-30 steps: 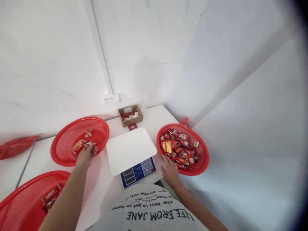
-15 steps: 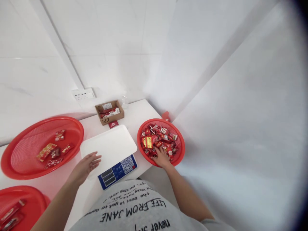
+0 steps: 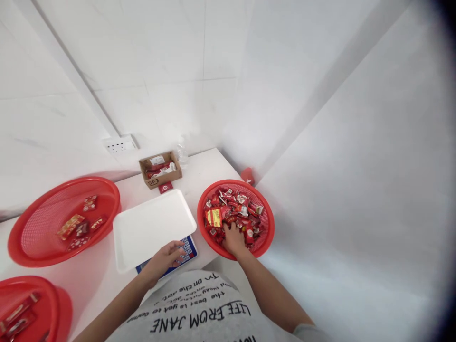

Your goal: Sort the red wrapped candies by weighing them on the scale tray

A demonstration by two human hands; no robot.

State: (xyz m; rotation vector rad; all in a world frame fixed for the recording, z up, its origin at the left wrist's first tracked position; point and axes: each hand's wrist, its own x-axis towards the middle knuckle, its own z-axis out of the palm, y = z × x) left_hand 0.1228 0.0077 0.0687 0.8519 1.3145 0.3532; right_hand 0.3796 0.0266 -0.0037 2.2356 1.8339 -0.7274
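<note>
Resting our right hand (image 3: 233, 239), its grip too hidden to tell, among wrapped sweets (image 3: 242, 210) in a basket (image 3: 270, 223) likely set close for reach, we hold our left hand (image 3: 166, 259), loosely unfurled, over the scale (image 3: 153, 228).

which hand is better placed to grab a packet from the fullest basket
Probably the right hand: its fingers are among the packets in that basket; the left hand is over the scale.

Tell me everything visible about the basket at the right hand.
The basket is round and red, apparently plastic, with perforated sides and a smooth, wide rim. It stands mouth up on the table, holding heaped, mostly red packets. The right hand is in among them; whether the wrist touches the rim is unclear.
</note>
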